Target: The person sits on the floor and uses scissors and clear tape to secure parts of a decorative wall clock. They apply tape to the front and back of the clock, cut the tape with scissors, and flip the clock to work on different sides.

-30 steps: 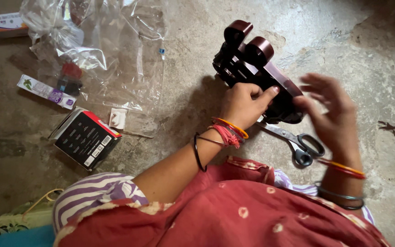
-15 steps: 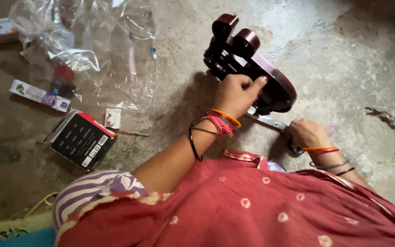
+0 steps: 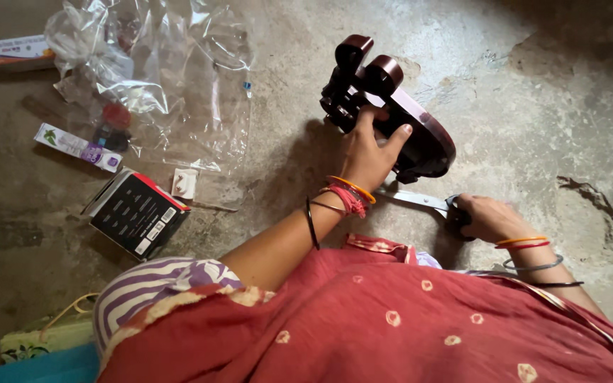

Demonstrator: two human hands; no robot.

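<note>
Left hand (image 3: 369, 149): mine, fingers spread and clasped over a dark maroon glossy device (image 3: 391, 113) standing on the concrete floor (image 3: 533, 85), far centre. Right hand (image 3: 487, 218): closed around the dark handles of scissors (image 3: 420, 200), blades pointing left, just near of the device. Left side: crumpled clear plastic wrap (image 3: 172, 85), black box (image 3: 136, 213), small tube (image 3: 76, 145).

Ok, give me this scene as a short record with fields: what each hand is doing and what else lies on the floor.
left hand: left hand grips the dark maroon device, tilted up off the floor
right hand: right hand closed on the handles of the scissors, blades lying on the floor
surface: bare concrete floor
nearby: clear plastic wrap, black box, small white tube box
</note>
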